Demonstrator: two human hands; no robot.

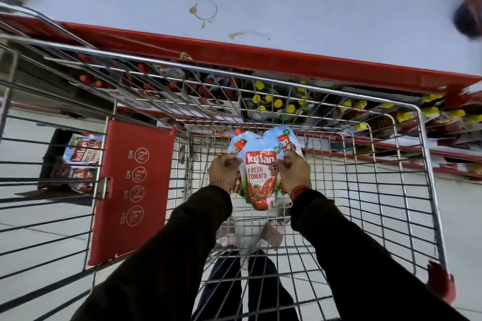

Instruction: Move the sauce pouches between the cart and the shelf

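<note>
Three ketchup pouches [259, 172] sit bunched between our two hands, held low inside the wire cart [391, 190], above its mesh floor. The left hand [223, 171] grips the bundle's left edge, fingers curled around it; the right hand [293, 172] grips the right edge the same way, thumb over the front pouch. Neither hand is spread. Both pinch the stack from opposite sides.

We judge the step in hand to be lowering the pouches into the cart; they appear not yet released, and we cannot tell whether their lower ends touch the mesh. The next move likely calls for easing the bundle down flat and opening both hands together so the pouches do not slide apart.

The front pouch's long axis runs away from us, roughly along the line between our wrists. Its tomato-printed base lies nearest the sleeves; its top points ahead of the fingers, toward the cart's far wall. An orange spout cap [238, 132] shows beyond the left hand, tilted slightly left.

Left of the left hand stands the red child-seat flap [130, 190]. Further left, outside the cart, lie more such pouches [82, 156]. Ahead of both hands, past the cart's far wall, a red-edged shelf [260, 60] carries yellow-capped bottles [276, 104].
</note>
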